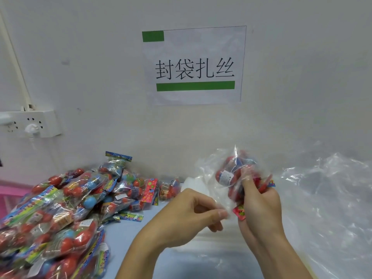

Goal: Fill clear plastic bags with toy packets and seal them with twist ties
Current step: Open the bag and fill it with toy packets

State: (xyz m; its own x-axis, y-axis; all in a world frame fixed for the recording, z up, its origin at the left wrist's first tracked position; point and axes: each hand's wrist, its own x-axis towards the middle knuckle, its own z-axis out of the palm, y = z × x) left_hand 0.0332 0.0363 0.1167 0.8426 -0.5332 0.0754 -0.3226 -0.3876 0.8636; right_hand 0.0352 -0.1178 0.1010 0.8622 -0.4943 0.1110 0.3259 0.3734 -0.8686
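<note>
Right of centre in the frame, the right hand [259, 202] grips a bunch of toy packets [231, 176] that sit inside a clear plastic bag [209, 168], fingers curled round them, held up above the pale blue surface [130, 230]. Just left of it, the left hand [189, 214] pinches the bag's thin edge between thumb and forefinger. A heap of more toy packets [66, 208] fills the lower left of the frame. Crumpled clear plastic [326, 198] spreads across the right side. On the wall, a paper sign [194, 65] hangs at upper centre and a power strip [32, 123] sits at left.
</note>
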